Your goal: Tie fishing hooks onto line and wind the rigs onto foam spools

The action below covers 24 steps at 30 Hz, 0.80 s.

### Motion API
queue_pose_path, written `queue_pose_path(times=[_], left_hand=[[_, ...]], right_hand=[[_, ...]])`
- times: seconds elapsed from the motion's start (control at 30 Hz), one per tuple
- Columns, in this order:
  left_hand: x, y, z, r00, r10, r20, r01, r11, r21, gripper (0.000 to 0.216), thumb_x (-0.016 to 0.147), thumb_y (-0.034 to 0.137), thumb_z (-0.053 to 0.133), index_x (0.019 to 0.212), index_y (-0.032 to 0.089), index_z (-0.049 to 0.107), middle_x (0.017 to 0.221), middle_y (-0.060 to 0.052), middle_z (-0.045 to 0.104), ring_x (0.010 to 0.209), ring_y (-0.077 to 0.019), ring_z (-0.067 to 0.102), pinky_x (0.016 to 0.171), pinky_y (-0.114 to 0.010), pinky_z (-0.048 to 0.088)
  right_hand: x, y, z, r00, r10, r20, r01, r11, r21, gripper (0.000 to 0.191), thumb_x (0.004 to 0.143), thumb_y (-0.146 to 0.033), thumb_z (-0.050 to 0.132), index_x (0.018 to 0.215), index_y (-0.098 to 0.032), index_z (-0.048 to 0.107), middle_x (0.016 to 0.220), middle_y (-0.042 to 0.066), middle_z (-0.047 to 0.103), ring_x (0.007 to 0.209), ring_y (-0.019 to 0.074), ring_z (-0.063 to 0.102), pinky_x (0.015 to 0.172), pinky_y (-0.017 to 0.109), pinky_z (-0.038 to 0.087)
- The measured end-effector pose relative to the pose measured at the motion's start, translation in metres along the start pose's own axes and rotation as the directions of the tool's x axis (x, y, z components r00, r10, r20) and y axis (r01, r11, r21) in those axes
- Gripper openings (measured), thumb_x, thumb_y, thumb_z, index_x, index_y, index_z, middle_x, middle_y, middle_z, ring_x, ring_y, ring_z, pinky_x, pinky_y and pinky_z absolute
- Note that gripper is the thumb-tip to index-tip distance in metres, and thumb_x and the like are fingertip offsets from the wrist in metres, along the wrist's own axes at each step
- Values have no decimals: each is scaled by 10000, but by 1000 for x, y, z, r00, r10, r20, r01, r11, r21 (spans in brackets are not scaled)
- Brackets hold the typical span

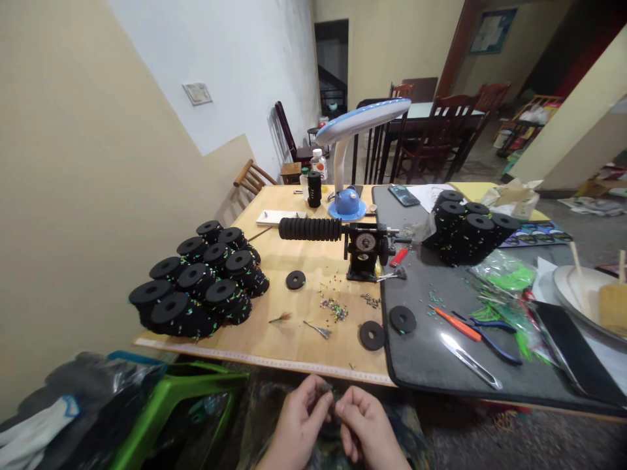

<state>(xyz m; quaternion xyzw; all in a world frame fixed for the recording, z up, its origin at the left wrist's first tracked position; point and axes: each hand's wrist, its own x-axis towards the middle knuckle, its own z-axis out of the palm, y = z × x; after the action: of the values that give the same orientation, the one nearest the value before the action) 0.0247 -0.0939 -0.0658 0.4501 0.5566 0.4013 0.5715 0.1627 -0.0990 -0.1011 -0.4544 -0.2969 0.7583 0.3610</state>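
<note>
Below the table's front edge, my left hand (304, 414) and my right hand (361, 418) are close together, thumbs and forefingers pinched. Whatever lies between the fingertips is too small to make out. On the wood in front of them are a bundle of thin pale strands (318, 329), a smaller feathery tuft (280, 318) and a scatter of coloured beads (334, 309). Small metal pieces (371, 301) lie beside the beads. Nearest my right hand is a black foam ring (372, 335); a second foam ring (403, 320) rests on the grey mat.
Stacks of black foam spools (193, 277) fill the left; more spools (477, 225) stand back right. A winding device (366, 251) carries a row of foam rings (309, 228) in the middle. Pliers (492, 336), tweezers (470, 361) and an orange-handled tool (455, 323) lie right. A blue lamp (347, 203) stands behind.
</note>
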Motion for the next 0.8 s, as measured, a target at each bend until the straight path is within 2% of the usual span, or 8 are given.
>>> queue_pose_path(times=[0.3, 0.5, 0.63, 0.8], left_hand=[[-1, -1, -1, 998, 50, 36, -54, 994, 98, 222, 852, 366, 611, 746, 180, 552, 643, 24, 531, 600, -135, 525, 587, -217, 434], [-3, 2, -4, 989, 120, 92, -136, 971, 197, 211, 898, 332, 549, 754, 179, 562, 655, 11, 548, 630, -144, 522, 609, -215, 431], [-4, 6, -3, 986, 107, 126, -131, 971, 200, 218, 903, 342, 548, 762, 178, 580, 674, -2, 590, 640, -149, 550, 619, -214, 438], [-5, 8, -1, 984, 92, 150, -122, 972, 203, 221, 908, 340, 542, 768, 176, 591, 674, -9, 612, 642, -151, 557, 625, -216, 443]], right_hand=[[1, -4, 0, 999, 12, -35, -12, 1000, 12, 492, 672, -646, 691, 641, -208, 469, 300, -100, 491, 222, 16, 232, 285, 148, 109], [1, -11, 2, 997, -32, -70, 27, 997, -76, 581, 628, -753, 662, 692, -207, 475, 330, -91, 509, 250, 31, 297, 310, 147, 172], [1, -14, 2, 997, -55, -56, 50, 995, -90, 585, 640, -747, 661, 774, -196, 515, 341, -92, 514, 251, 44, 312, 312, 154, 186], [2, -12, 2, 993, -83, -82, 76, 994, -83, 566, 640, -741, 664, 714, -211, 478, 322, -99, 489, 246, 37, 279, 308, 150, 173]])
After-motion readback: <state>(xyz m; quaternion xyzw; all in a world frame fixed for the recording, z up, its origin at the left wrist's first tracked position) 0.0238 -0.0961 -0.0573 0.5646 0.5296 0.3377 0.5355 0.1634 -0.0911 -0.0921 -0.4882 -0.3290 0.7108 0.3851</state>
